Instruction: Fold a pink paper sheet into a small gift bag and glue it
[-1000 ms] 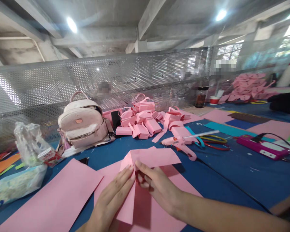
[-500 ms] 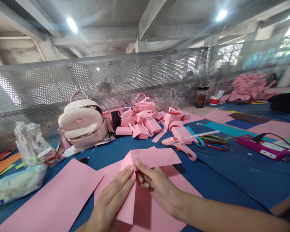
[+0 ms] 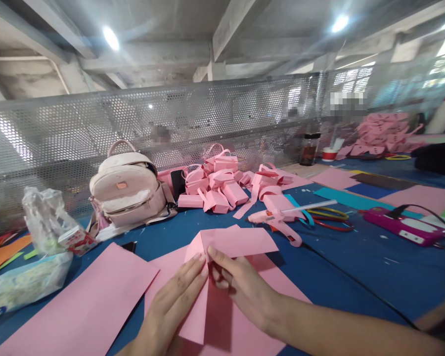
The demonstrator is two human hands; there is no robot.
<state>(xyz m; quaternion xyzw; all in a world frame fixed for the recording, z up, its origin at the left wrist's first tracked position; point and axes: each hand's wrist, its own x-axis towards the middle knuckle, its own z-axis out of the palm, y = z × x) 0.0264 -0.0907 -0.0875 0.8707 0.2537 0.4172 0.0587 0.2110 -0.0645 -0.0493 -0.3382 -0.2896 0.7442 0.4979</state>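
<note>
Change: nothing has moved; your hands stay put.
Paper: the pink folded sheet (image 3: 222, 257) runs lengthwise away from you, flap turned right.
Left hand (image 3: 170, 309): flat, fingers together, pressing the fold.
Right hand (image 3: 244, 291): pinching the flap's edge.
Writing: none readable.

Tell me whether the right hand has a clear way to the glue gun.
Probably yes: the right hand rests on the folded pink paper, and only bare blue table lies between it and the glue gun.
</note>
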